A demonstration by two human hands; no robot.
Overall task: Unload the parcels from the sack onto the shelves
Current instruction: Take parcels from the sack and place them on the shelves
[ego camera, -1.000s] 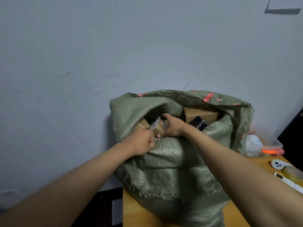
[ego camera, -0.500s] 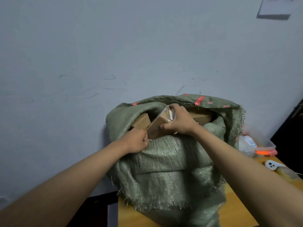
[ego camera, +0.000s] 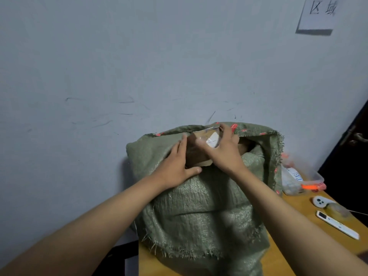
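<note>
Green woven sack [ego camera: 201,198] stands upright on the wooden surface [ego camera: 282,253], against the wall, its mouth open at the top. Brown cardboard parcel [ego camera: 196,151], wrapped in clear plastic, sits tilted in the mouth, partly risen above the rim. Right hand [ego camera: 223,152] grips the parcel from above, fingers curled over its top edge and thumb on the near side. Left hand [ego camera: 177,166] lies spread and flat against the parcel's left face and the sack cloth beside it, fingers straight, holding nothing.

Step in hand, by judgement: lifting this parcel clear of the sack. To do it well, the left hand should press the cloth down and back so the rim does not ride up with the box; the right should draw straight upward, since slick plastic may slip under a one-handed pinch. A second hold underneath would help once the box is free.

Another brown box [ego camera: 244,145] shows deeper in the mouth, just behind the right hand. No shelves in view. On the surface to the right: clear plastic container [ego camera: 298,180] with an orange clip, touching the sack; small white device [ego camera: 319,202]; white remote [ego camera: 336,224] nearer the edge. Dark doorway at far right. Folded sack rim is the main snag
</note>
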